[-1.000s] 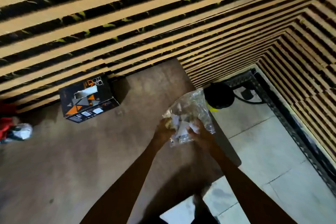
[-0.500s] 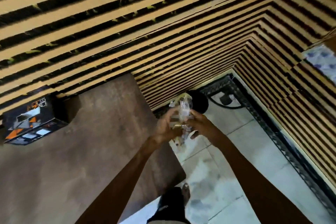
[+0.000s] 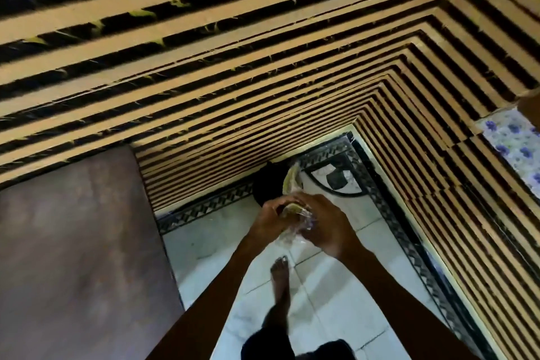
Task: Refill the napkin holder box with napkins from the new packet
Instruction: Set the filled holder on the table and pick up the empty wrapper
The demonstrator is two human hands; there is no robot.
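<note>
Now both hands closed around a crumpled clear plastic packet [image 3: 293,223], held in the air over the white tiled floor [image 3: 336,286]. Left hand [image 3: 270,221] grips its near side, fingers curled; right hand [image 3: 324,226] wraps over the far side. One end of the packet sticks up beyond the hands, in front of a black round object [image 3: 267,184] on the floor. Brown surface [image 3: 76,242] lies well left of the hands. Bare foot [image 3: 280,275] below them. Napkin holder out of frame.
</note>
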